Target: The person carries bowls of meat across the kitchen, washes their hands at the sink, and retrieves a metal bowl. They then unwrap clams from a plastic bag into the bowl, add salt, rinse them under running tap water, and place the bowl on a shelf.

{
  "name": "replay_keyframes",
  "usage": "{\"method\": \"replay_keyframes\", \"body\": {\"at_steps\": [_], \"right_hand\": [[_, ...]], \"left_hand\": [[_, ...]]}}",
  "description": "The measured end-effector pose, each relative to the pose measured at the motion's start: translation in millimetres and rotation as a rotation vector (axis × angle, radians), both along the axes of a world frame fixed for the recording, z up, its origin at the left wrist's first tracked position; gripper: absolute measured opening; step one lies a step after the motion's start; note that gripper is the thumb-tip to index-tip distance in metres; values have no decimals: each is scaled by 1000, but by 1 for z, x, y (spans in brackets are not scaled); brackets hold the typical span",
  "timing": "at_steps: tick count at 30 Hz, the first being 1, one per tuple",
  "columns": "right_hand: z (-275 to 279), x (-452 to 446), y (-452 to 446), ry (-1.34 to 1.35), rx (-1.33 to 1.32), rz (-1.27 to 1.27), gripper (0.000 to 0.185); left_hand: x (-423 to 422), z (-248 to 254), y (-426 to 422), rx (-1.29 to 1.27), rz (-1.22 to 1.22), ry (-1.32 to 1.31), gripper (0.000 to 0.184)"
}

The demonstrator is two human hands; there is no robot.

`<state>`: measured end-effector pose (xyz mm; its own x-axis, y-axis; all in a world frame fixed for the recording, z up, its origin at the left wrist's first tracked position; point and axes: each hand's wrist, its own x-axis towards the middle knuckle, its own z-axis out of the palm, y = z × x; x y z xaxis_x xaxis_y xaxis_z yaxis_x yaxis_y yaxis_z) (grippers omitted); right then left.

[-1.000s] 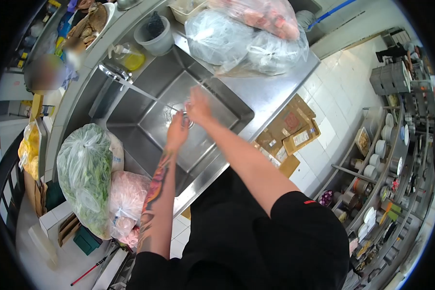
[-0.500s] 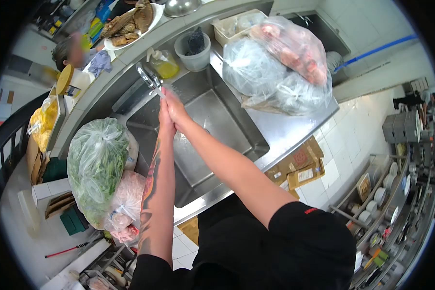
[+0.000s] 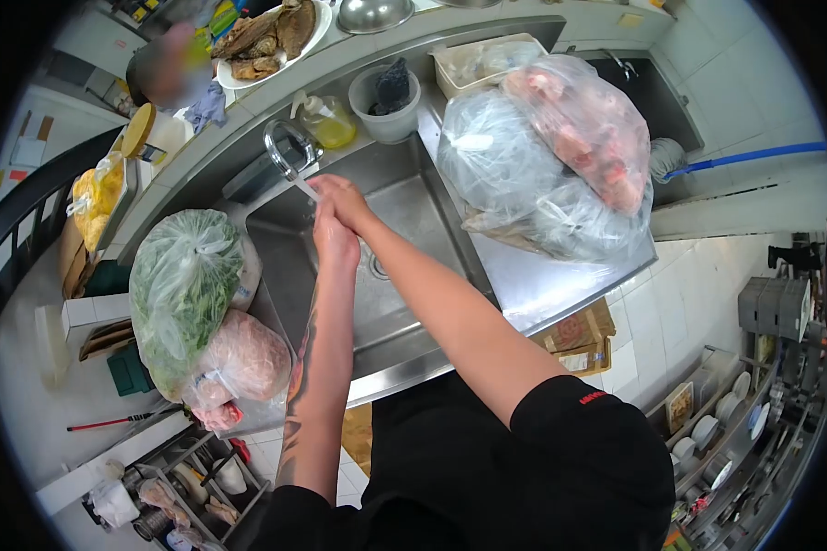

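My hands are together under the running water of a chrome faucet (image 3: 278,147), above the steel sink (image 3: 390,354). My right hand (image 3: 345,200) curls over the fingers of my left hand (image 3: 336,241). The left fingers are mostly hidden behind the right hand, so their pose does not show. A thin stream from the spout falls onto the right fingertips. Just behind the faucet stands a pump bottle of yellow liquid (image 3: 329,124). A grey-white tub (image 3: 390,124) holding something dark sits beside it.
Left of the sink lie a bag of leafy greens (image 3: 179,294) and a bag of pink meat (image 3: 248,354). Several bulging clear bags (image 3: 496,138) cover the right drainboard. A plate of fried fish (image 3: 257,69) rests on the ledge, with another person (image 3: 170,73) beyond.
My hands have drawn back slightly from the spout. They were pressed palm to palm with fingers stretched; now the right hand curls over the left. The camera view has shifted.
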<state>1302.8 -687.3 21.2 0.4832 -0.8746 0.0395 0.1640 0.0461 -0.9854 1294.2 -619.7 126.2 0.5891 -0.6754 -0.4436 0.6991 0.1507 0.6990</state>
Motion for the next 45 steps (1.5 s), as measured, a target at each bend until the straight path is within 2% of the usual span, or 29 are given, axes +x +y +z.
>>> {"method": "replay_keyframes", "body": {"at_steps": [1, 2, 4, 6, 8, 10, 11, 12, 14, 16, 17, 18, 19, 20, 21, 22, 24, 25, 26, 28, 29, 31, 33, 35, 36, 39, 42, 43, 45], "right_hand": [[64, -25, 12, -61, 371, -64, 27], [58, -19, 17, -60, 376, -61, 27], [35, 0, 26, -457, 706, 41, 46], [48, -7, 50, -581, 804, -4, 37], [59, -18, 66, -670, 973, 226, 39], [94, -36, 68, -649, 1013, 200, 44], [102, -40, 64, -749, 1069, 282, 44], [109, -43, 61, -850, 1126, 365, 44], [105, -28, 45, -925, 1003, 442, 38], [71, -4, 26, -456, 861, 335, 25], [79, 2, 24, -237, 559, 165, 17], [85, 1, 22, -237, 555, 167, 17], [91, -2, 19, -22, 318, 118, 17], [102, -7, 18, 190, 83, 67, 17], [130, -18, 23, 184, 114, 2, 16], [121, -12, 31, 182, 113, 3, 16], [91, 6, 43, 71, -208, -191, 18], [93, 1, 54, 7, -243, -208, 25], [98, -2, 63, 11, -249, -216, 25], [111, -4, 73, -424, 528, -118, 31], [103, -4, 71, -476, 628, -77, 28], [99, -2, 59, -393, 621, -27, 25], [95, 3, 41, -309, 612, 13, 23], [91, 12, 29, 23, 323, 90, 18], [78, 18, 26, 27, 320, 83, 18], [84, 10, 30, -44, 296, 52, 24], [104, -11, 50, -139, 196, -32, 31], [110, -17, 57, -156, 145, -50, 33], [116, -31, 68, -142, 73, -30, 38]], "left_hand": [[0, -1, -1, 31, 4, -142, 43], [-2, -2, -2, 61, 8, -282, 41], [11, -2, -6, 9, 3, -299, 43], [28, 3, -11, -5, -63, -230, 42], [63, -17, -19, -156, -55, 65, 43], [83, -28, -16, -385, 142, 346, 43], [70, -12, -4, -588, 96, 447, 42], [54, 2, 2, -583, 96, 451, 42], [29, 20, 10, -554, 159, 385, 45], [43, -8, 27, -635, 64, 420, 45], [39, -3, 35, -584, 65, 383, 44], [35, 2, 40, -535, 67, 348, 43], [29, 5, 40, -244, 55, 54, 43], [23, 5, 38, -246, 56, 54, 43], [20, 2, 35, -127, 53, -177, 44], [19, 0, 33, -6, 49, -408, 45], [46, -17, 33, -45, -19, -356, 47], [57, -19, 28, -32, -61, -355, 45], [67, -21, 24, -20, -104, -353, 42], [72, -19, 18, 6, -216, -334, 39], [57, 3, 15, 40, -164, -276, 37], [32, 38, 13, 112, -65, -166, 39], [26, 30, 22, 18, -14, -209, 36], [16, 19, 27, -99, 96, -195, 51], [4, 30, 29, -103, 90, -190, 51], [-28, 90, 36, -18, -75, -297, 75], [20, 41, 19, 32, -92, -296, 58], [38, 10, 8, -75, -51, -268, 56], [64, 5, 2, -54, -174, -251, 49]]}}
